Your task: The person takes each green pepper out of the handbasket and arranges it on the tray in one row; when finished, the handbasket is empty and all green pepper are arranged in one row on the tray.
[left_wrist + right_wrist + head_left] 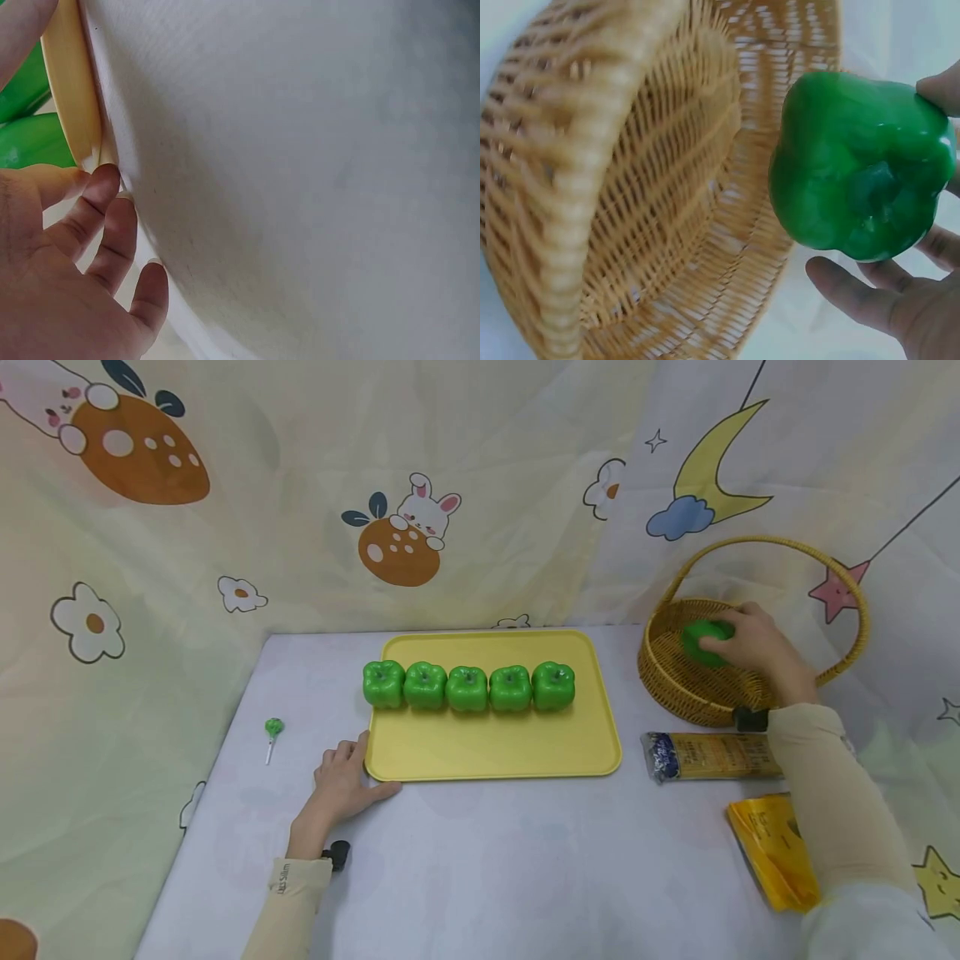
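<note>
Over the wicker basket (675,689) in the head view, my right hand (761,647) grips a green bell pepper (701,642) between thumb and fingers. The right wrist view has this pepper (855,165) beside the basket's woven rim (622,112), stem side toward the camera. My left hand (345,785) is at the near left corner of the yellow tray (487,747), its thumb along the front edge and its spread fingers by the left edge. In the left wrist view, fingertips lie right at the tray rim (75,82). A row of several green bell peppers (467,689) spans the tray.
A green lollipop (273,727) lies left of the tray. Right of it, in front of the basket, are a long clear packet of what looks like noodles (720,756) and a yellow bag (772,852), partly covered by the right sleeve. The basket's handle (862,610) arches upright.
</note>
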### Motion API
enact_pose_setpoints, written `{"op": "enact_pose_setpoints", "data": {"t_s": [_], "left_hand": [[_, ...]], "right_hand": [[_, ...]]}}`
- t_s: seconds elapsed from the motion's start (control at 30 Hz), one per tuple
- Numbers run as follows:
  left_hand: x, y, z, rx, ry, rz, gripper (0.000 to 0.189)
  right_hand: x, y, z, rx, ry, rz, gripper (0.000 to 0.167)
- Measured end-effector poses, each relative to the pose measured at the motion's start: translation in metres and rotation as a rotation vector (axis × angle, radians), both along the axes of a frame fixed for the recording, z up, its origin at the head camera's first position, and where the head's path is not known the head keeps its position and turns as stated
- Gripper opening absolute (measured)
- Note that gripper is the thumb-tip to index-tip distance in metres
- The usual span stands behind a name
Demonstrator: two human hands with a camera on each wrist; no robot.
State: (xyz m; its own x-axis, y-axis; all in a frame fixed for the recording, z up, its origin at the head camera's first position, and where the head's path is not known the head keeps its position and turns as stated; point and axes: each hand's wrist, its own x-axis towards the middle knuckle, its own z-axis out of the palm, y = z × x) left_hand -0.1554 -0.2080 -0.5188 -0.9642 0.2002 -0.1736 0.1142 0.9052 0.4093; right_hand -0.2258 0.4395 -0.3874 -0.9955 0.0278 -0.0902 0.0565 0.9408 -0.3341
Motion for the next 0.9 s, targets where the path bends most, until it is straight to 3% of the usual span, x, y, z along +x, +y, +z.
{"op": "enact_pose_setpoints", "data": {"t_s": [0.23, 0.57, 0.9], "left_hand": [[0.001, -0.001, -0.001, -0.004, 0.005, 0.006, 0.11], [0.001, -0.001, -0.003, 0.001, 0.011, 0.002, 0.11], [0.001, -0.001, -0.002, 0.001, 0.014, 0.0, 0.112]], "right_hand": [[0.004, -0.022, 0.004, -0.018, 0.114, 0.117, 0.052], [0.013, -0.063, 0.016, -0.096, 0.205, 0.188, 0.053], [0.014, -0.098, 0.013, -0.078, 0.184, 0.292, 0.059]]}}
